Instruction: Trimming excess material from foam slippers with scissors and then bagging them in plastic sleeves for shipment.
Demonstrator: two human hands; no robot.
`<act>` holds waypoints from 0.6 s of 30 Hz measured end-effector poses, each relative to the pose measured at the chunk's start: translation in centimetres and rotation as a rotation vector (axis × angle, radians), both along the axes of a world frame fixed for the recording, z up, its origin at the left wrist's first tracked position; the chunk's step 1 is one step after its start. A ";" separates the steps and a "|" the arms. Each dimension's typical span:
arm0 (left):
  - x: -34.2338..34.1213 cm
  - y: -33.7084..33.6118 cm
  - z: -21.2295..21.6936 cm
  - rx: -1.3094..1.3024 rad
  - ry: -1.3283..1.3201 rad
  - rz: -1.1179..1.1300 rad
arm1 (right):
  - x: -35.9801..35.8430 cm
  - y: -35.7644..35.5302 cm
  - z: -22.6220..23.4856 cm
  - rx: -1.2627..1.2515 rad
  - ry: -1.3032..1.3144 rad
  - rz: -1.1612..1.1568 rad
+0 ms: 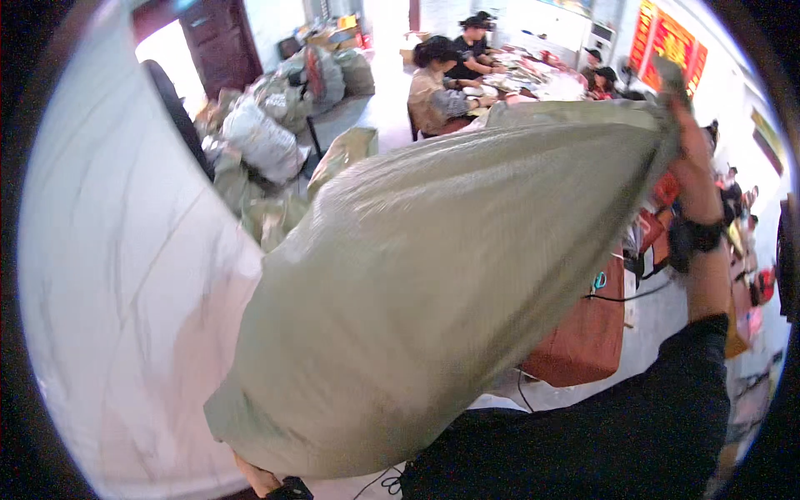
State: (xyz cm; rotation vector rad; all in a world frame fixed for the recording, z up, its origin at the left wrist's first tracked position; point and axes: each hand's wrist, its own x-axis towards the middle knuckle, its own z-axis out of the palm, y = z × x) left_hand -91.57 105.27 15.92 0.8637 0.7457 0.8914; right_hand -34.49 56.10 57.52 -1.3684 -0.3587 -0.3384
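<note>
A large, full grey-green woven sack fills the middle of the view, tilted up toward the right. At its gathered upper right end, my right hand is closed around the bunched material, with the arm raised. My left hand shows only in part under the sack's lower left corner. It touches the sack there, but its fingers are hidden behind the material. The sack's contents cannot be seen.
A pale marbled wall or panel stands close on the left. Filled sacks are piled beyond it. People sit at a cluttered table at the back. A red-brown box-like block and a black cable lie to the right.
</note>
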 end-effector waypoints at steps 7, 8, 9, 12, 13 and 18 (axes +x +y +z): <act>34.2 -4.4 25.9 0.350 0.201 -0.320 | 25.1 -19.4 -21.4 -1.180 -0.401 -0.512; 37.7 -6.2 27.9 0.370 0.220 -0.315 | 22.1 -15.7 -21.7 -1.114 -0.397 -0.314; 41.9 -8.3 29.2 0.406 0.153 -0.407 | 21.1 -16.9 -25.4 -1.127 -0.221 -0.247; 50.0 -11.3 33.5 0.493 0.066 -0.520 | 14.5 -12.2 -29.1 -0.865 -0.029 0.231; 51.5 -12.2 34.7 0.530 0.027 -0.554 | 11.7 -10.2 -28.9 -0.739 0.064 0.327; 61.5 -20.6 38.8 0.630 0.009 -0.697 | 3.2 -3.4 -22.1 -0.635 -0.330 0.310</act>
